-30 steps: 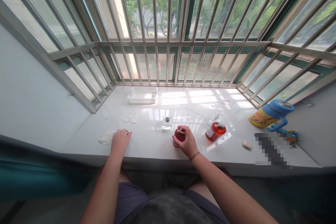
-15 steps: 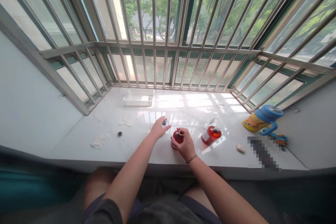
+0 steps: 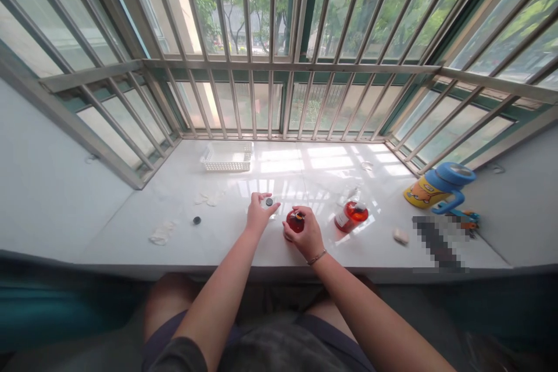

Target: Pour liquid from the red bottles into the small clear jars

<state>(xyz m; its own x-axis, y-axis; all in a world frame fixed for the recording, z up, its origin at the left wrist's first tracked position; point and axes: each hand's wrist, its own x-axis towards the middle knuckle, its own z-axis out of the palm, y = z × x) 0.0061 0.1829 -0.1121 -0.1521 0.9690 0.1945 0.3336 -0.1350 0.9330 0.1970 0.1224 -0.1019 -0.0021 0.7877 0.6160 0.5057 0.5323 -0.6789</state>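
My right hand (image 3: 308, 231) is wrapped round a small round bottle of dark red liquid (image 3: 296, 222) that stands upright on the white sill. Its dark-rimmed neck shows uncapped between the fingers. To its left, my left hand (image 3: 260, 213) has thumb and fingers spread around a small black cap (image 3: 269, 202), with a gap visible on both sides of it. Another black cap (image 3: 197, 221) lies farther left on the sill. Right of my right hand is a second bottle of red liquid (image 3: 351, 217) with a pale label and a dark top.
A white plastic basket (image 3: 227, 157) sits at the back left. Crumpled white gloves or tissue (image 3: 162, 232) lie on the left. To the right are a beige lump (image 3: 400, 236), a blue-and-yellow mug (image 3: 438, 187) and a blurred-out dark object (image 3: 438, 244). Metal bars (image 3: 288, 67) enclose the sill.
My left hand's fingers have shifted around the black cap, spreading to both sides of it. My right hand keeps its hold on the bottle. The whole view has tilted slightly.
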